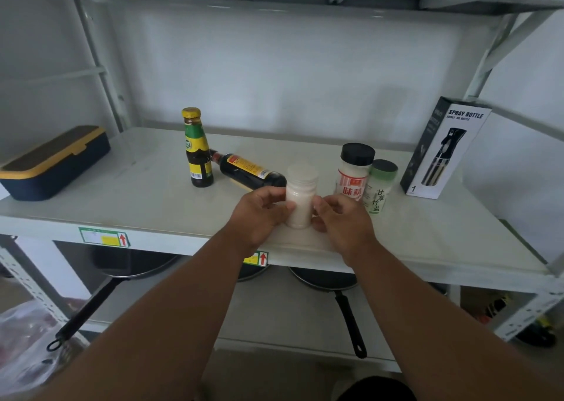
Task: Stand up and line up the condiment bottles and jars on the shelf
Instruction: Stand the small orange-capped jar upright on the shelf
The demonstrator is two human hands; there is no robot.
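Observation:
A clear jar of pale powder (300, 197) stands upright near the front edge of the white shelf (146, 199). My left hand (259, 214) grips its left side and my right hand (343, 222) grips its right side. Behind it a dark sauce bottle with a red and yellow label (248, 171) lies on its side. A green-labelled bottle with a yellow cap (197, 150) stands upright at that bottle's neck. To the right stand a black-capped jar with a red label (354, 171) and a slim green-labelled jar (380, 186), side by side.
A boxed spray bottle (442, 150) stands at the shelf's right end. A navy and yellow lidded box (55, 164) sits at the left end. Frying pans (345, 296) lie on the lower shelf. Another shelf hangs overhead.

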